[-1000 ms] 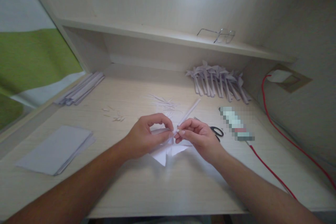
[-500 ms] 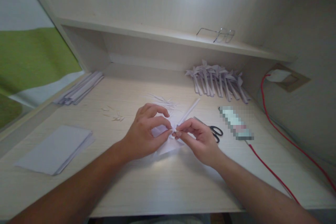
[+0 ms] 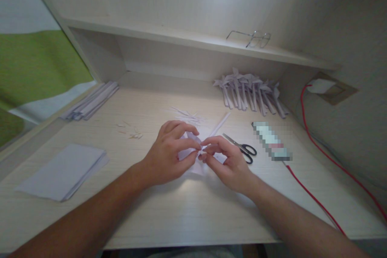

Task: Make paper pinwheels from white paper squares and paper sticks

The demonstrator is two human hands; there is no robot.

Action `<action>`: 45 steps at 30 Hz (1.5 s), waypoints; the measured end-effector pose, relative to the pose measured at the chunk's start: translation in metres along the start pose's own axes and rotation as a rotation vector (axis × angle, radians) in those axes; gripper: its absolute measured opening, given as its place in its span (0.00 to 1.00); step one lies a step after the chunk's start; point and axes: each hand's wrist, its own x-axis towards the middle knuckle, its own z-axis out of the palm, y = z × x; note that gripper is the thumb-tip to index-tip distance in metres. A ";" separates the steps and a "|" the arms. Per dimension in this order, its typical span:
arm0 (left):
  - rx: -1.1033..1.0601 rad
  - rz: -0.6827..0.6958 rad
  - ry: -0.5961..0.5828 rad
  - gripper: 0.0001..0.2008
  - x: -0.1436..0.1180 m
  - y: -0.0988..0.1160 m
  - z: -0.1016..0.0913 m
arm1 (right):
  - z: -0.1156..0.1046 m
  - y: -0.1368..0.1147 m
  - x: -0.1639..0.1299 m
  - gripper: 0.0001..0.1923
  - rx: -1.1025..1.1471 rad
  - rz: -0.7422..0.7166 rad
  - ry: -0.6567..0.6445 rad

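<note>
Both my hands meet over a white paper pinwheel [image 3: 198, 167] at the middle of the desk. My left hand [image 3: 173, 149] pinches near its centre, thumb and fingertips closed on the paper. From the other side my right hand [image 3: 228, 161] also grips the centre, its fingertips almost touching the left ones. A white paper stick [image 3: 221, 123] slants away behind the pinwheel to the upper right. What lies exactly between the fingertips is too small to make out. Just right of my right hand lie scissors with black handles [image 3: 248, 153].
Thin paper strips [image 3: 189, 117] and small bits [image 3: 133, 134] lie beyond my left hand. Folded sheets [image 3: 63, 171] and rolled paper [image 3: 92, 100] are at left. Finished pinwheels [image 3: 249, 90] stand at back right, near a blurred phone [image 3: 272, 141] with a red cable [image 3: 316, 201]. Glasses [image 3: 256, 39] rest on the shelf.
My fingers have shifted slightly at the pinwheel's centre, and its paper blades have turned a little. My right index finger now reaches further over the centre.
</note>
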 end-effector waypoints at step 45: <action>-0.248 -0.265 -0.009 0.12 -0.001 -0.009 0.013 | 0.002 0.000 0.002 0.04 -0.103 0.160 0.093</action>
